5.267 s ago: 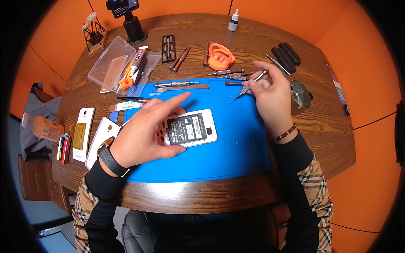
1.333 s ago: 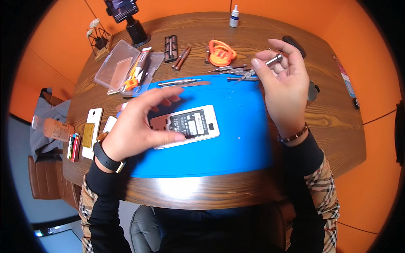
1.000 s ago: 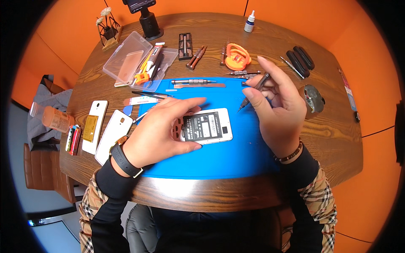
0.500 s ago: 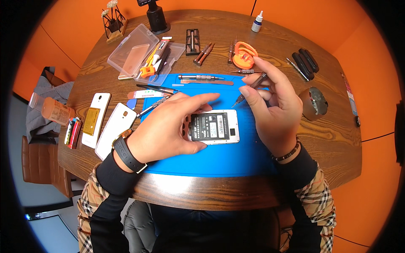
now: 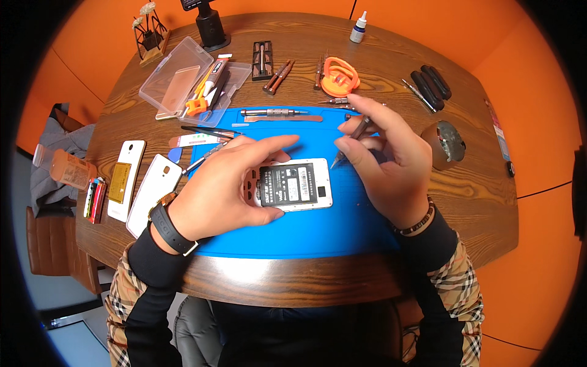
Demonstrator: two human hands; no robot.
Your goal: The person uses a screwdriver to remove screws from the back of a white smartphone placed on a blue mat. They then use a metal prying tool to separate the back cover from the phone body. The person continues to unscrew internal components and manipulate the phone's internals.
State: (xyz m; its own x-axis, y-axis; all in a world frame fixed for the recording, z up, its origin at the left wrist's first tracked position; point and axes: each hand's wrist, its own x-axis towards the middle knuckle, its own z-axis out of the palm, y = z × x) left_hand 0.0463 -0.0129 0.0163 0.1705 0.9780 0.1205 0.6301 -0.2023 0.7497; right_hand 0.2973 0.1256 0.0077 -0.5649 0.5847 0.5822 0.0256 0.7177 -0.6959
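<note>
My left hand [image 5: 226,189] grips the left end of an opened white phone [image 5: 324,183], thumb along its near edge, on the blue mat [image 5: 269,241]. The phone's black labelled battery [image 5: 287,183] faces up. My right hand [image 5: 385,159] is closed on a slim metal screwdriver [image 5: 361,129], its tip pointing down just above and beyond the phone's upper right corner. Further back on the mat lie a silver screwdriver [image 5: 272,112] and a flat copper-coloured pry strip [image 5: 287,118].
A white phone [image 5: 131,159], loose back cover [image 5: 162,177], clear tool box [image 5: 174,67], orange suction cup [image 5: 339,79], several other screwdrivers [image 5: 281,73], a round container [image 5: 443,144], black cases [image 5: 434,85], a white-capped bottle [image 5: 359,30], an orange bottle [image 5: 73,168] and a phone stand [image 5: 211,30] surround the mat.
Compared with about a second ago, my right hand and screwdriver have shifted left, nearer the phone's corner. My left hand, looser over the phone earlier, now grips its end.
</note>
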